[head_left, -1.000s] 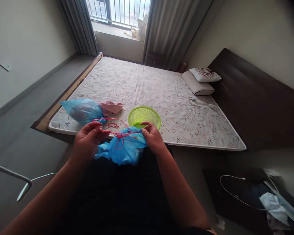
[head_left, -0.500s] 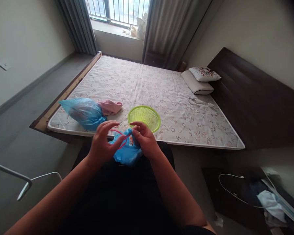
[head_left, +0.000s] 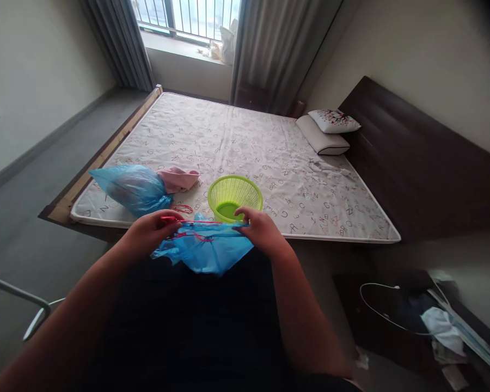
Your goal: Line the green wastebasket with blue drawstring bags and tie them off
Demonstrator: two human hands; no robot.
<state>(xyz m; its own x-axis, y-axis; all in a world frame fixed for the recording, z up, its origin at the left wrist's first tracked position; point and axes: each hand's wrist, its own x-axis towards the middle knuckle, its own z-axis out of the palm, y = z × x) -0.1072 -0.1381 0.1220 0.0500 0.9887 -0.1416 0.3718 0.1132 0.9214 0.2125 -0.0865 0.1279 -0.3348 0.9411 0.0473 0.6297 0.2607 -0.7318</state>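
My left hand [head_left: 152,231] is closed around a bunched red string [head_left: 198,222], which stretches across toward the right. A blue plastic bag [head_left: 218,256] hangs spread between my hands, above my lap. My right hand [head_left: 263,231] pinches the top edge of that bag. A loose loop of red string also runs along the bag's upper part. Just beyond the hands, a lime-green plastic basket [head_left: 253,190] stands on the bed. To its left lie a full blue plastic bag [head_left: 133,185] and a pink cloth [head_left: 177,178].
The patterned mattress [head_left: 228,130] lies in a wooden bed frame with a dark headboard [head_left: 416,147]. Pillows [head_left: 330,130] rest near the headboard. A curved metal bar [head_left: 18,291] is at lower left. A white cable [head_left: 367,305] lies on a dark surface at right.
My hands have moved apart, pulling the bag and red string out sideways. The bag was bunched between them before. The view has shifted slightly to the right.
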